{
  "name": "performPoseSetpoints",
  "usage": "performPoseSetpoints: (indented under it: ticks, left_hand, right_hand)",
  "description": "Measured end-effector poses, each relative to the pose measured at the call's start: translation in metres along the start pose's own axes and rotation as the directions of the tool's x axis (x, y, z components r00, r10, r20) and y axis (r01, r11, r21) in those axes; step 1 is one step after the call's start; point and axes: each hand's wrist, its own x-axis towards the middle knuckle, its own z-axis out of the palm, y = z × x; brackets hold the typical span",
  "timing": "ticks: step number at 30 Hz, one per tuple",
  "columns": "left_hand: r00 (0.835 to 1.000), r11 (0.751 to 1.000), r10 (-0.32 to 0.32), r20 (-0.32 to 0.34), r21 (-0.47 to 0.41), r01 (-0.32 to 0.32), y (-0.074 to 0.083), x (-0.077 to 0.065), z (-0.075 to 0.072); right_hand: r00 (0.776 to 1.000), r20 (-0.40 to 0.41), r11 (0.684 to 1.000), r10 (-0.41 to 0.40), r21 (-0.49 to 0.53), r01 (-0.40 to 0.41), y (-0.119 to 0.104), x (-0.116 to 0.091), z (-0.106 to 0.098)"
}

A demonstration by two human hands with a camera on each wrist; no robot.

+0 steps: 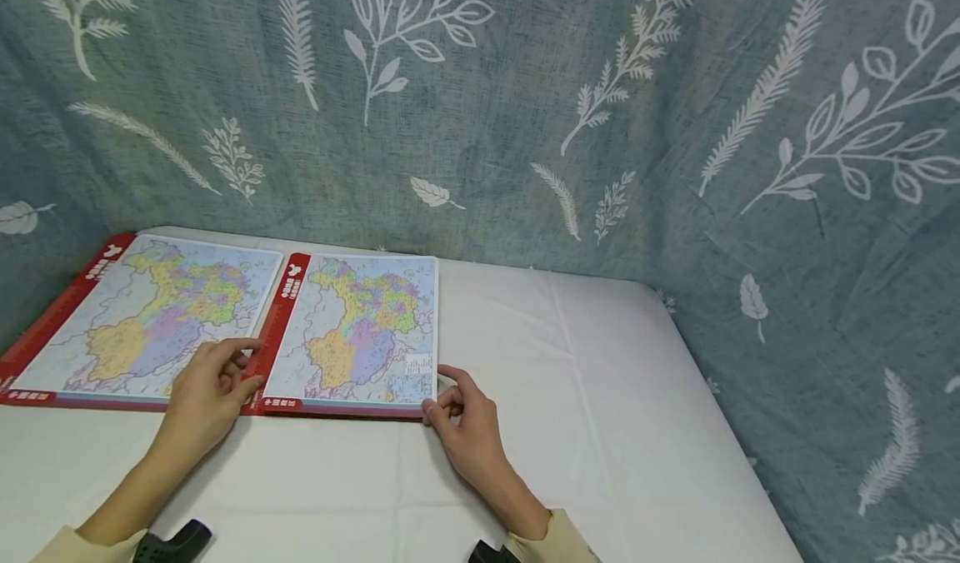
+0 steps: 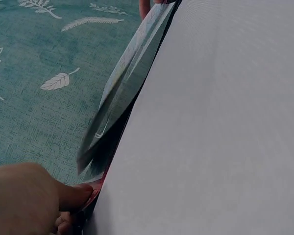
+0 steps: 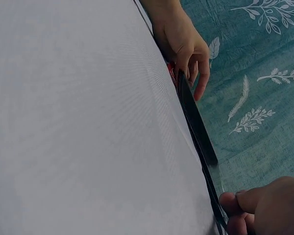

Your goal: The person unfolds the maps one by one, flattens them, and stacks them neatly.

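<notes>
A: Anything sketchy here? Start with the hands.

B: Apart from each other, but both clamped on one thing. See the left hand, pinched onto the red strip, and the right hand, thumb on top, gripping the near right corner of the right-hand map panel.

A: OK, and how to mess that up?

B: Pretty easily, tbh. Pull unevenly and probably crease that corner. Lift just one side and maybe splay the layered bottom edge. Slide left and likely bump the left-hand map panel. Can't tell whether hinged together or separate, so might drag both.

A: Fair. Looks?

B: On the white-covered table, toward the leafy curtain; flat or slightly raised, hard to tell. Bright yellow, purple, green and violet patches on pale blue, white border, white lettering on red.
</notes>
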Motion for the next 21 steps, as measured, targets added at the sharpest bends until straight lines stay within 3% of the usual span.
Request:
performPoseSetpoints:
  ticks: [7, 21]
  left_hand:
    - [1.000, 1.000, -0.024, 0.019, 0.004, 0.024, -0.001, -0.003, -0.003]
    - [1.000, 1.000, -0.014, 0.018, -0.005, 0.014, 0.000, -0.003, 0.000]
  right_hand:
    - [0.998, -0.055, 1.000, 0.015, -0.019, -0.016, 0.001, -0.002, -0.001]
    - [0.985, -0.143, 0.994, 0.101, -0.035, -0.107, 0.014, -0.004, -0.026]
